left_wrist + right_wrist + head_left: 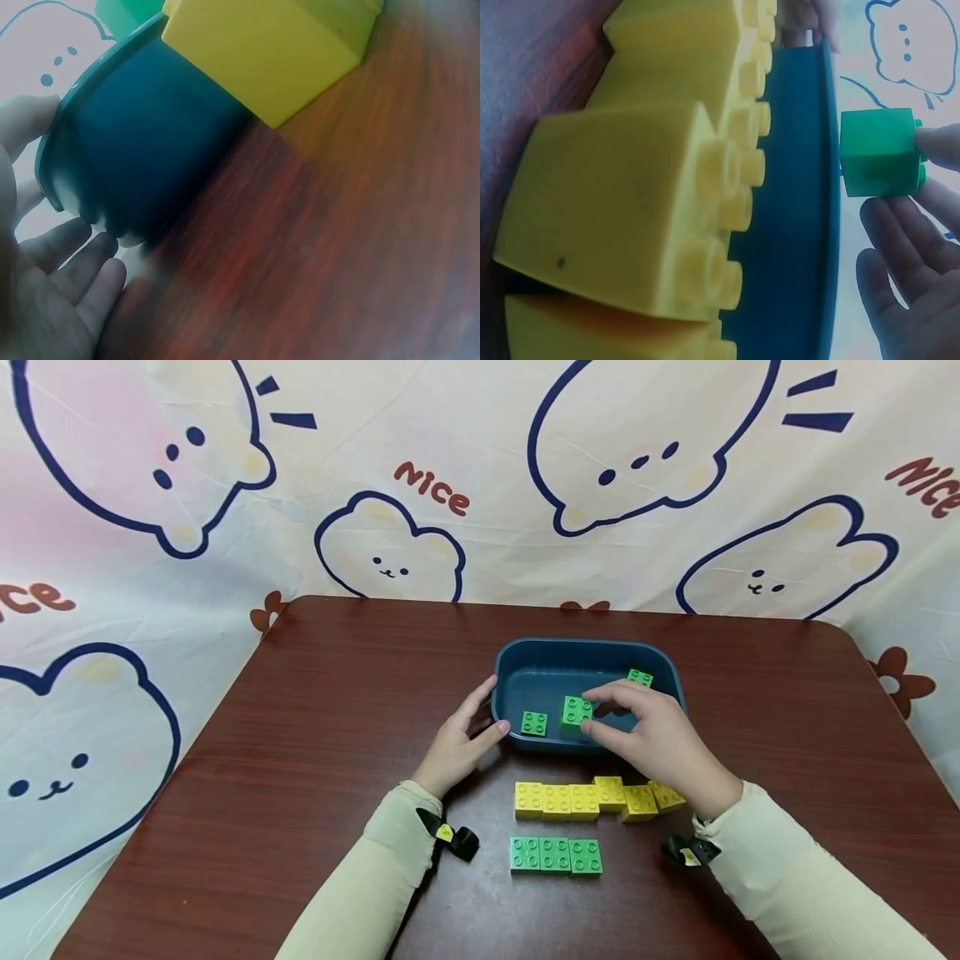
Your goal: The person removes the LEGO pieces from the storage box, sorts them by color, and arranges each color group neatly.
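My right hand (663,739) pinches a green toy brick (576,712) between thumb and forefinger, over the blue tray (585,649). In the right wrist view, that green brick (877,154) shows its plain faces, with the other fingers loosely bent below it. My left hand (457,747) rests against the tray's left end, its thumb at the near corner and its forefinger along the side. From the left wrist view, those fingers (64,247) lie outside the tray wall. Inside the tray are another green brick (534,723) and one (640,677) partly behind the right hand.
Several yellow bricks (556,802) form an uneven row in front of the tray, its right end under the right wrist. Nearer me, three green bricks (555,855) sit side by side on the brown table (337,693). A printed cloth (495,552) hangs behind.
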The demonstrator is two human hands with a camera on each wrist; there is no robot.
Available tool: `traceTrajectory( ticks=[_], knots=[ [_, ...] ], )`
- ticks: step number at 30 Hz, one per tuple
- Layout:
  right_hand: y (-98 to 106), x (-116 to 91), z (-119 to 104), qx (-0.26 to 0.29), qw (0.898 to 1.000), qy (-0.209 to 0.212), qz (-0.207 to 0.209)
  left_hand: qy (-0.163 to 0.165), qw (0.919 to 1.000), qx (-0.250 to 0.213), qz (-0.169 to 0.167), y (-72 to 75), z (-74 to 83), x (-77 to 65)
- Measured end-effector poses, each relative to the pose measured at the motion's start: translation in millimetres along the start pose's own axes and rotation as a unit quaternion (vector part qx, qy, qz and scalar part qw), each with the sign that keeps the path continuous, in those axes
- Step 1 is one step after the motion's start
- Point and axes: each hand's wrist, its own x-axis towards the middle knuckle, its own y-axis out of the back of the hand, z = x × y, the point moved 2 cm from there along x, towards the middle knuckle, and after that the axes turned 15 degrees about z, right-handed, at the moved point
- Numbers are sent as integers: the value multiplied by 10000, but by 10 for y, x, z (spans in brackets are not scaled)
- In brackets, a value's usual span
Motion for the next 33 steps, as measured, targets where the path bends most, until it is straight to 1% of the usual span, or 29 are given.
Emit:
traceTrajectory(
  ticks=[5, 12, 17, 22, 28, 33],
  knots=[
    [41, -71, -26, 24, 9999, 55, 84, 4, 10000, 6, -7, 2, 14, -1],
    [93, -165, -52, 107, 9998, -175, 21, 1, 10000, -55, -22, 2, 14, 2],
    [117, -242, -76, 195, 9996, -215, 38, 6, 10000, -15, -10, 2, 3, 4],
    [138, -333, -114, 230, 9996, -135, 92, 10, 10000, 10, -9, 1, -3, 2],
    [176, -450, -159, 252, 9992, 100, 302, 5, 10000, -11, -17, -1, -12, 4],
    [199, -559, -201, 323, 9983, 111, 465, 17, 10000, -7, -13, 0, -11, 1]
  ],
)
